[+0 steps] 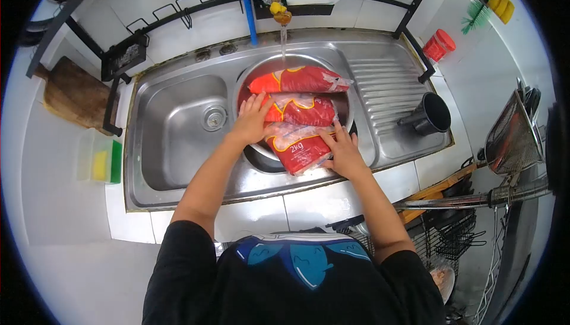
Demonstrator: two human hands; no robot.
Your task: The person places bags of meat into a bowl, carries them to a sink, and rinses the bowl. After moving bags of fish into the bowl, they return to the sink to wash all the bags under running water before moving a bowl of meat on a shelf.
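Three red plastic bags lie stacked in a round metal bowl (344, 114) in the right basin of a steel sink (178, 147). The nearest bag (300, 150), marked 2kg, hangs over the bowl's front rim. My left hand (250, 120) lies flat on the left end of the middle bag (303, 110). My right hand (343, 151) grips the right side of the nearest bag. Water runs from a tap (279, 11) onto the far bag (300, 80).
A black cup (432, 114) lies on the sink's drainboard. A red jar (439, 46) stands at the back right. Sponges (107, 164) sit left of the sink, beside a wooden board (74, 90). A wire rack (451, 236) and metal utensils stand at the right.
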